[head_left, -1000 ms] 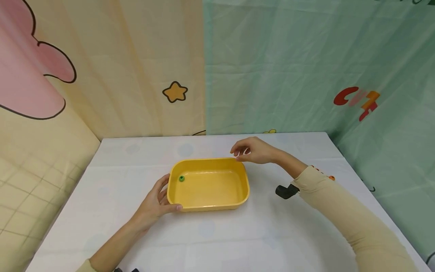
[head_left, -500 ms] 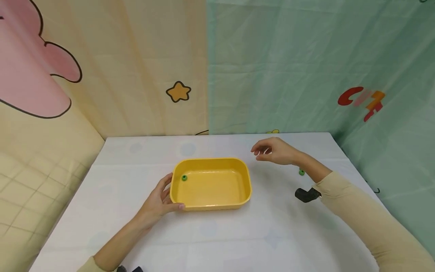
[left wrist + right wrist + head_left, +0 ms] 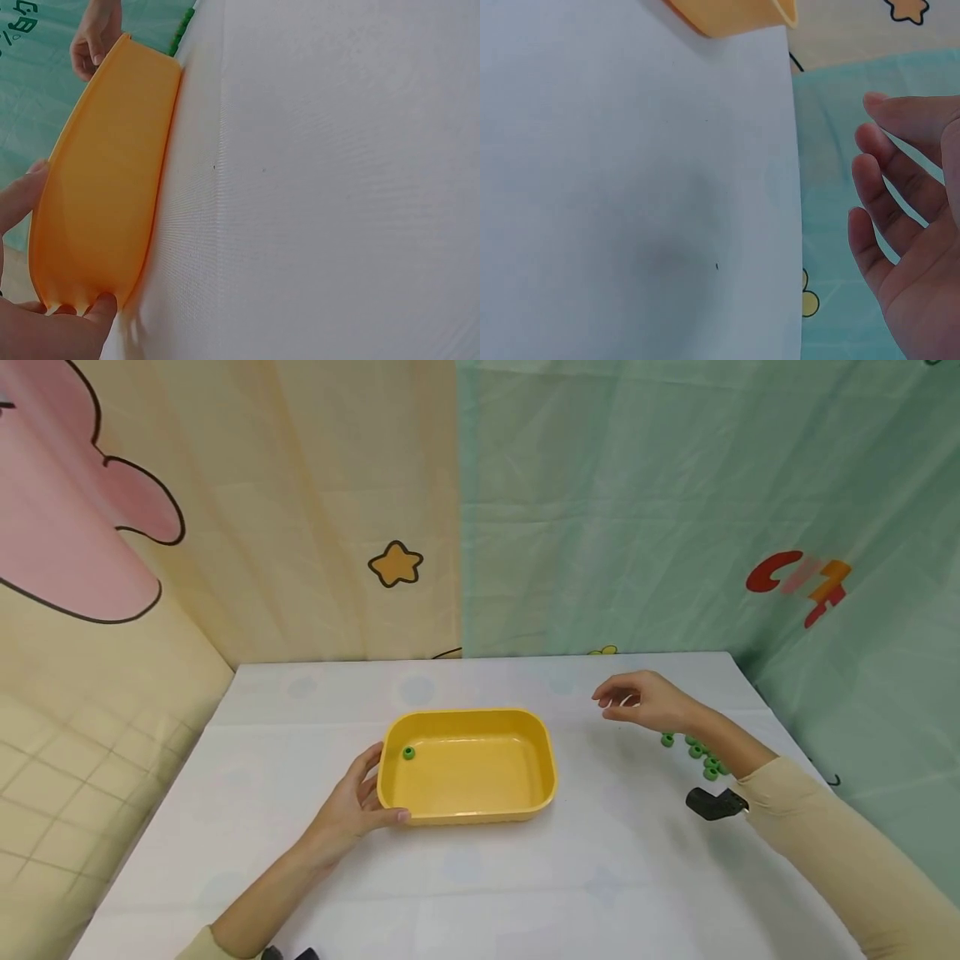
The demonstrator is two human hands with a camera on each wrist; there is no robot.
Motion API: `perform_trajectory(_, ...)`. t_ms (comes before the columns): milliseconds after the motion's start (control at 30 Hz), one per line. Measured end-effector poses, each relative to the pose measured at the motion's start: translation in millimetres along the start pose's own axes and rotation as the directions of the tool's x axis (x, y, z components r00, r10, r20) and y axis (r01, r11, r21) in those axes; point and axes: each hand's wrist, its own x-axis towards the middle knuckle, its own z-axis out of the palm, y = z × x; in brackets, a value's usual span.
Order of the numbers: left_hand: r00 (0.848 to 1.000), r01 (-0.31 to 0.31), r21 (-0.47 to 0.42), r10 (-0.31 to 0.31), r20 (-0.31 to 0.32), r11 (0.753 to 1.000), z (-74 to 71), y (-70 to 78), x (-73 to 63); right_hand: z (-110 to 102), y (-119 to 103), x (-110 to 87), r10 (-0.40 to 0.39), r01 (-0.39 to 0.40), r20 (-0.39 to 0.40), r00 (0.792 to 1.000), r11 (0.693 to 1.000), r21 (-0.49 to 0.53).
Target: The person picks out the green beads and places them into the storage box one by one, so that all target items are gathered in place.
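A yellow rectangular plastic tray (image 3: 465,817) stands mid-table, and one small green bead (image 3: 408,752) lies inside it near the left wall. My left hand (image 3: 352,810) holds the tray's left end, thumb at the front corner of the rim and fingers around the side; the left wrist view shows the fingertips (image 3: 103,306) against its wall. To the right of the tray, my right hand (image 3: 645,700) hovers over the table with loosely bent fingers and nothing in them. Several green beads (image 3: 696,751) lie just beyond it, partly hidden by the right forearm.
The white-covered table (image 3: 525,893) ends at a back edge against hanging beige and green curtains (image 3: 600,510). A black device (image 3: 716,804) is strapped at the right wrist. Another curtain runs along the right side.
My right hand has moved right, from above the tray's back right corner to near the green beads, which its arm covered before. The left hand still holds the tray.
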Motion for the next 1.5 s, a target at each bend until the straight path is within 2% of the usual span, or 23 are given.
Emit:
perform_trajectory(367, 1.000, 0.018, 0.010, -0.017, -0.011, 1.000, 1.8, 0.3, 1.2, -6.7, 23.0, -32.8, 0.057, -0.056, -0.043, 0.997, 0.998, 0.025)
perform_trajectory(600, 1.000, 0.021, 0.018, -0.021, -0.022, 1.000, 2.0, 1.2, 0.3, -10.2, 40.4, -58.5, 0.156, -0.149, -0.044, 0.987, 0.980, 0.135)
perform_trajectory(1000, 1.000, 0.017, 0.022, -0.016, -0.018, 1.000, 2.7, 2.5, 1.1, -14.3, 74.1, -105.9, 0.191, -0.182, -0.125, 0.974, 0.980, 0.084)
perform_trajectory(1233, 1.000, 0.011, 0.005, -0.011, -0.013, 1.000, 3.0, 1.9, 1.5, -16.0, 89.4, -135.1, 0.239, -0.229, -0.184, 0.953, 0.971, 0.073)
perform_trajectory(1500, 1.000, 0.014, 0.008, -0.014, -0.027, 1.000, 2.6, 2.5, 0.0, -16.9, 101.8, -156.1, 0.285, -0.276, -0.211, 0.935, 0.959, 0.068)
